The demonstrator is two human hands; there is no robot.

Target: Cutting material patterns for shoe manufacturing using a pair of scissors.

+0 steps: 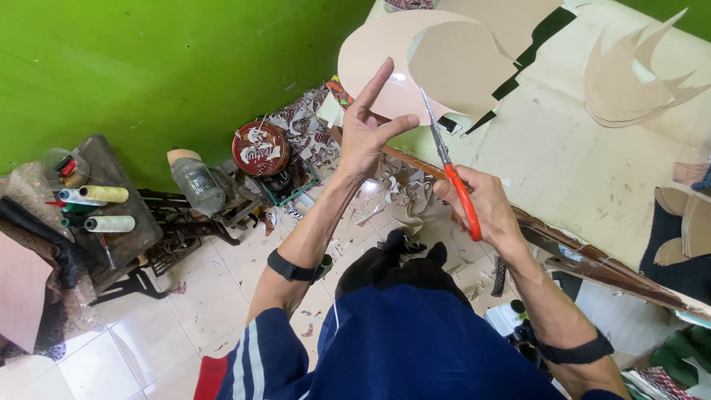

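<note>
The person is holding a tan cardboard sheet up in front of the body, over the edge of the tabletop. The left hand is pinching the sheet's lower edge, thumb on the near face and fingers spread behind it, so it is clamped on the cardboard. The right hand is wrapped tight around the orange handles of the scissors, lower and nearer the body than the left.

The scissors' long axis is running from the right hand up and slightly left, away from the person, with the blades entering the sheet just beside the left thumb. A rounded flap of the same cardboard is standing partly apart to the right of the blades. Whether the blades are parted or closed cannot be told.

More cut cardboard shapes are lying farther off on the tabletop. Paper scraps are littering the tiled floor below the hands, near a round red tin and spools of thread at the left.
</note>
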